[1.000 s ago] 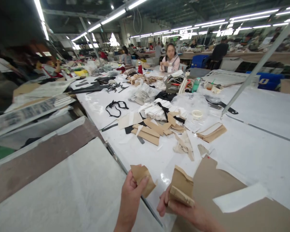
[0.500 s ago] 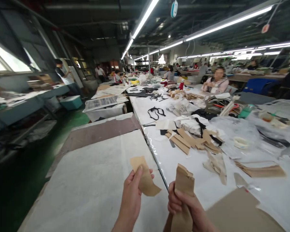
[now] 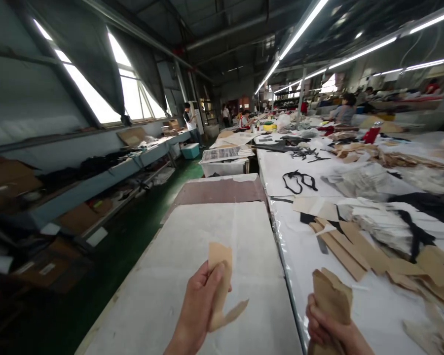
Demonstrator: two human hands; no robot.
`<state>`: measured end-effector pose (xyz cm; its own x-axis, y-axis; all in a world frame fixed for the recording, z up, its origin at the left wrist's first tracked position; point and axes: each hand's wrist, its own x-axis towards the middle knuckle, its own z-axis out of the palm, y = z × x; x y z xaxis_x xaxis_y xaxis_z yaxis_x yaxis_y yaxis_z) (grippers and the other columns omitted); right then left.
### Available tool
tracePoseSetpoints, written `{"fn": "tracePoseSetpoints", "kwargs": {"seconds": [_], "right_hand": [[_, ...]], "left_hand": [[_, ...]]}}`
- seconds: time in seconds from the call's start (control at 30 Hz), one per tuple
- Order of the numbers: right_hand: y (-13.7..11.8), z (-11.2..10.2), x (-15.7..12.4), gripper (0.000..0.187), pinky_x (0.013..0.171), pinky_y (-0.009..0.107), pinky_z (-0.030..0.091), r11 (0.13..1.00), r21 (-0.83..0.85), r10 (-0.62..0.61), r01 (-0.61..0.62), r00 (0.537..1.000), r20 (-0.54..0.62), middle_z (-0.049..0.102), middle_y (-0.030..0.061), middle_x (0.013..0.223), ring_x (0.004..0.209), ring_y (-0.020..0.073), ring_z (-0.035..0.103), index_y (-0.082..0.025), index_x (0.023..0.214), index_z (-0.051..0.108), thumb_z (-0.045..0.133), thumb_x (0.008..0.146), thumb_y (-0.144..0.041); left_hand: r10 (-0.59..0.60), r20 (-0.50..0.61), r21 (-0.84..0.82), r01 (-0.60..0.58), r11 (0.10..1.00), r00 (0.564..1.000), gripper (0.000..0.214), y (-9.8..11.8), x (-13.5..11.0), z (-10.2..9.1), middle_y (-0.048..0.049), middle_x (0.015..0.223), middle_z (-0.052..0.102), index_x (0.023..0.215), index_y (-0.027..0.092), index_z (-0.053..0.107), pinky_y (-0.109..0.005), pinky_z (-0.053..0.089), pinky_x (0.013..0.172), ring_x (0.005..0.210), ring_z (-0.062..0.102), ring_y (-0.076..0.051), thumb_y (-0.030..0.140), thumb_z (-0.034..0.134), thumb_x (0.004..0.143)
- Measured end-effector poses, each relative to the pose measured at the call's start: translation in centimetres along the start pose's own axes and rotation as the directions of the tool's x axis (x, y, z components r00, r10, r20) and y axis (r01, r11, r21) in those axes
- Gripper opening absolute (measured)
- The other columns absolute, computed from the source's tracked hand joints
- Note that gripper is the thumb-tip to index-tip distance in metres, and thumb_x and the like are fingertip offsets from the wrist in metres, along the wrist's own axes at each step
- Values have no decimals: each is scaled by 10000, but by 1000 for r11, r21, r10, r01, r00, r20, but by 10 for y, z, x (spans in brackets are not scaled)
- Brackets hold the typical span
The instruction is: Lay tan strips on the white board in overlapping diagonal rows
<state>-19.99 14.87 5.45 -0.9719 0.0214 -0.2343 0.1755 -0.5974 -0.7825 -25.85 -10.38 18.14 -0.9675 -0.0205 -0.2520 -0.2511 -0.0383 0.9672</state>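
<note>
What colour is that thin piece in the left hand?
Light tan: the thin piece in the left hand shows best in the head view.

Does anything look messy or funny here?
Yes: the brown piece in the left hand is bent, its lower end curling sideways. On the white table, brown strips lie crookedly, not neatly stacked.
</note>
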Motion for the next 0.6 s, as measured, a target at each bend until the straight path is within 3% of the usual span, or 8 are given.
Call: {"fn": "tracePoseSetpoints", "kwargs": {"seconds": [0.1, 0.2, 0.3, 0.43, 0.6], "right_hand": [[-15, 34, 15, 345, 468, 231, 314, 989, -142, -47, 52, 998, 35, 527, -34, 576, 474, 98, 414, -195, 785, 549, 775, 660, -424], [-26, 79, 29, 273, 610, 276, 406, 944, -304, -83, 127, 985, 152, 650, 42, 849, 686, 165, 535, -191, 813, 580, 732, 695, -384], [-21, 110, 35, 244, 651, 293, 422, 891, -436, -6, 131, 961, 277, 661, 31, 858, 728, 186, 552, -211, 881, 625, 723, 690, -326], [8, 117, 29, 320, 673, 304, 449, 851, -516, 122, 93, 922, 367, 660, 17, 802, 746, 206, 582, -226, 982, 659, 707, 667, -243], [35, 112, 25, 385, 732, 320, 455, 829, -560, 171, -11, 957, 235, 679, 42, 892, 826, 237, 598, -223, 1078, 654, 675, 694, -246]], "left_hand": [[-45, 65, 170, 33, 985, 997, 337, -1, -6, -7, 49, 535, 543, 747, 176, 561, -173, 307, 414, 420, 407, -58, 504, 636, 751], [-135, 182, 305, 75, 949, 974, 309, 0, -9, -15, 25, 622, 596, 775, 172, 580, -195, 376, 491, 518, 490, -93, 474, 634, 743], [-211, 278, 441, 71, 895, 937, 269, -7, -13, -24, 13, 712, 604, 821, 156, 614, -196, 368, 536, 608, 499, -103, 420, 601, 772], [-249, 290, 518, 67, 853, 924, 221, -32, -18, -32, 42, 623, 496, 727, 153, 580, -190, 291, 494, 574, 422, -88, 367, 567, 782], [-269, 367, 414, 102, 905, 890, 178, -56, -16, -47, 43, 615, 518, 737, 157, 615, -183, 293, 488, 550, 423, -85, 335, 622, 726]]}}
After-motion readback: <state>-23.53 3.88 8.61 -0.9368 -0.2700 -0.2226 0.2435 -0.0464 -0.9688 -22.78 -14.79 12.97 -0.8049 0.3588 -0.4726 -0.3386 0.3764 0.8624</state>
